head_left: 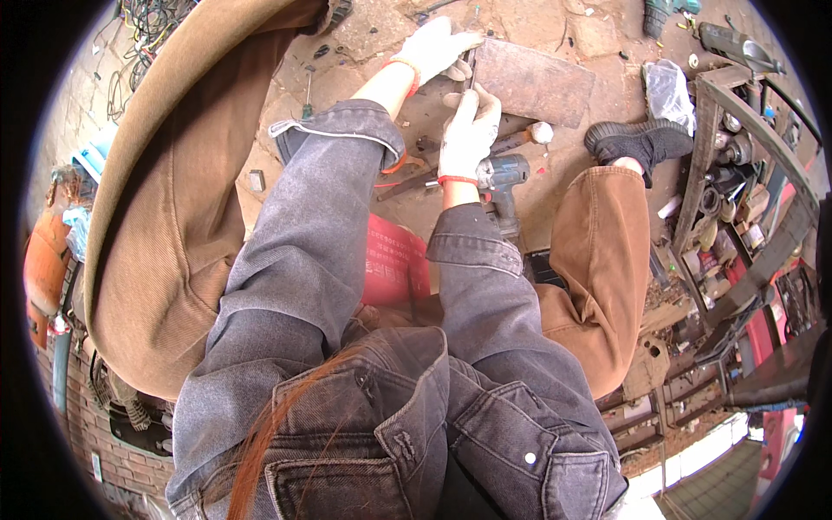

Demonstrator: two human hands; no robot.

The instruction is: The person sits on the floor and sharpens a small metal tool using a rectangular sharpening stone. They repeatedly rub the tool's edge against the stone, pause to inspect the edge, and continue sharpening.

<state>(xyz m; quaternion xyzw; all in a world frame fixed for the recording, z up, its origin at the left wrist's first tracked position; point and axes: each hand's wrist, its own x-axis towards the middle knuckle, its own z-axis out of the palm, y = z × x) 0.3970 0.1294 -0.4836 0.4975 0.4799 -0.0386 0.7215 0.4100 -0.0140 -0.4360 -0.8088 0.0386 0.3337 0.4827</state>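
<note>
Both hands wear white gloves with red cuffs. My left hand (436, 50) is closed at the far end of a thin dark rod (471, 71), by the left edge of a flat, worn brown board (542, 82). Below it, my right hand (470, 134) pinches the rod's near end between thumb and fingers. The rod's full shape is partly hidden by the gloves. Just under my right wrist lies a blue-grey cordless power driver (503, 173). A rod-like tool with a pale rounded head (541, 133) lies on the ground beside the board.
A red container (394, 260) stands between my legs. To the right are a metal frame (706, 156) holding many parts, a clear plastic bag (667, 94) and a teal power tool (667, 13). A screwdriver (308, 100), loose cables (143, 43) and an orange cylinder (45, 269) lie leftward.
</note>
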